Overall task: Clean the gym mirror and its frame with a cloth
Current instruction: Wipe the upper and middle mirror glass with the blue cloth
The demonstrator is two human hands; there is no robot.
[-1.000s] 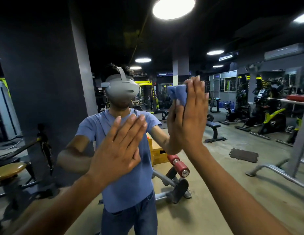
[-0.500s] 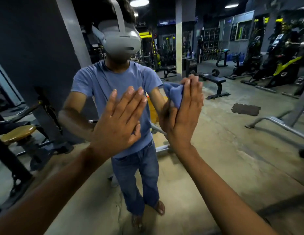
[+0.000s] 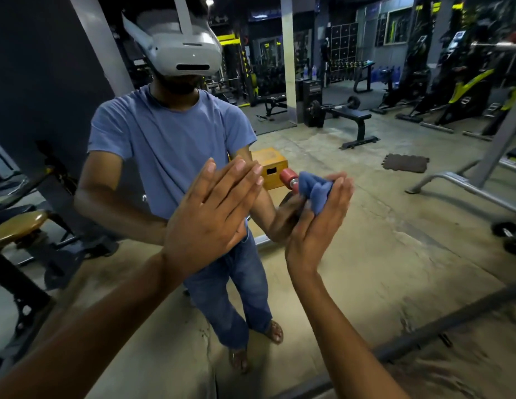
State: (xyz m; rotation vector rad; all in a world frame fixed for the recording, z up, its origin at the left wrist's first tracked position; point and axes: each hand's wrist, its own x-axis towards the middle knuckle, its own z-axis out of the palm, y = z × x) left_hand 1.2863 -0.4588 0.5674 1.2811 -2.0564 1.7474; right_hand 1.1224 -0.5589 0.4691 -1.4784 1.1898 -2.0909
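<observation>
Against the gym mirror (image 3: 366, 240), the right hand (image 3: 317, 226) presses a bunched blue cloth (image 3: 315, 191) mid-glass, left hand (image 3: 210, 217) flat with fingers straight; wiping looks underway, the frame seemingly still to do.

A worn concrete floor (image 3: 351, 254) spreads across the dim gym. A white pillar (image 3: 288, 53) stands mid-room beside a black weight bench (image 3: 350, 116) with a loaded barbell. Yellow-and-black exercise bikes (image 3: 464, 90) line the right side. A dark rubber mat (image 3: 406, 162) lies on the floor, and a wooden plyo box (image 3: 272, 165) sits nearer.
</observation>
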